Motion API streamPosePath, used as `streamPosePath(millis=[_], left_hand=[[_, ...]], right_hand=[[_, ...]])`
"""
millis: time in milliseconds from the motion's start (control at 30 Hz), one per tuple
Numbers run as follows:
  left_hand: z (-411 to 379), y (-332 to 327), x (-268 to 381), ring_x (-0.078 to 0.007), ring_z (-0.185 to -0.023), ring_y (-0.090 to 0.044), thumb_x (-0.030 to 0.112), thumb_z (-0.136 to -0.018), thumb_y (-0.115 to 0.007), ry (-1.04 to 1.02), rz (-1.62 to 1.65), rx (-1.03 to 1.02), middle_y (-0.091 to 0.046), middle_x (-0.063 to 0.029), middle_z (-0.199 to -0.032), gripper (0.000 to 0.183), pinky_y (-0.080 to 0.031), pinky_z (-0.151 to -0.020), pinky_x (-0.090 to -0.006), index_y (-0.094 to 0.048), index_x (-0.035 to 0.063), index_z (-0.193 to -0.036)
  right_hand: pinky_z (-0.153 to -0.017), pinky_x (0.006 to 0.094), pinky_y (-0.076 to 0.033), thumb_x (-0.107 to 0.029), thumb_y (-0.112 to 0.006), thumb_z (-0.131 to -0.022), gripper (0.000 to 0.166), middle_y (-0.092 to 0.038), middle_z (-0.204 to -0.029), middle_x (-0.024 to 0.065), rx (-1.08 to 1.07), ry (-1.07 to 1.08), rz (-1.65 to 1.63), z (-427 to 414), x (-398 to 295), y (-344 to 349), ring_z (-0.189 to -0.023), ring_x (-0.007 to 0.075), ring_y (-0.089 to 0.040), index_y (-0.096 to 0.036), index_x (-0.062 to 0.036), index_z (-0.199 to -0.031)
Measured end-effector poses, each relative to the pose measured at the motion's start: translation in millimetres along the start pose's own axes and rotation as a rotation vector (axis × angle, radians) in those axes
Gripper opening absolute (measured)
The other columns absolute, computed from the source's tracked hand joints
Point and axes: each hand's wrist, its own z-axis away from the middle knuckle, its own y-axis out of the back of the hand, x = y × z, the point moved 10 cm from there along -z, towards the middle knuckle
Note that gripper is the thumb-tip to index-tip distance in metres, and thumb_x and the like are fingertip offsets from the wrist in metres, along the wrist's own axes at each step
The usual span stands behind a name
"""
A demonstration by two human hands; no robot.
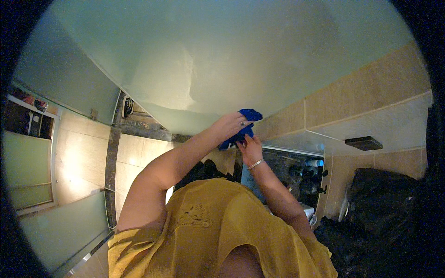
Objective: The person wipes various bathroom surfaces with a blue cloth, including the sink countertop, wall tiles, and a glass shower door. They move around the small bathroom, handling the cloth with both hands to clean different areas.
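Observation:
A dark blue cloth (247,131) is bunched up in front of me, close to the wall. My left hand (230,128), with a ring on one finger, grips its upper part. Below it, my right hand (252,150) pinches the cloth's right edge between thumb and fingers. A bracelet (256,163) sits on my right wrist. Part of the cloth hangs under my left hand, where a small white patch shows. Behind both hands rises a pale green, glossy wall (222,69).
To the right, a dark countertop (278,160) holds a blue-capped bottle (314,163) and several dark items. A black box (363,143) is on the tiled wall above. Black fabric or bags (379,205) hang at far right. A shoe (128,106) lies beyond the doorway at left.

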Motion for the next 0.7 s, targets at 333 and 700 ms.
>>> streamPosePath(millis=[333,700], left_hand=[[-26.1,124.3,16.2,-0.0194,-0.095,-0.059,0.019,-0.079,-0.06,0.059,-0.095,0.293,-0.063,-0.0037,-0.112,0.068,-0.046,-0.09,-0.0292,-0.042,0.0093,-0.143],[-11.8,118.9,2.1,-0.0215,-0.088,-0.06,0.015,-0.082,-0.056,0.084,0.093,0.463,-0.063,-0.0041,-0.115,0.058,-0.049,-0.081,-0.0329,-0.047,0.0086,-0.139]], right_hand=[[-0.085,0.0387,-0.048,-0.02,-0.049,-0.098,0.01,-0.061,-0.108,-0.0017,0.077,-0.275,-0.911,4.1,-49.7,6.6,-0.097,0.0142,-0.056,-0.054,-0.0172,-0.107],[-0.094,0.0353,-0.044,-0.029,-0.042,-0.101,0.025,-0.062,-0.117,-0.0002,-0.175,-0.321,-1.049,0.4,-61.7,-10.2,-0.106,0.0172,-0.057,-0.058,-0.0155,-0.116]])
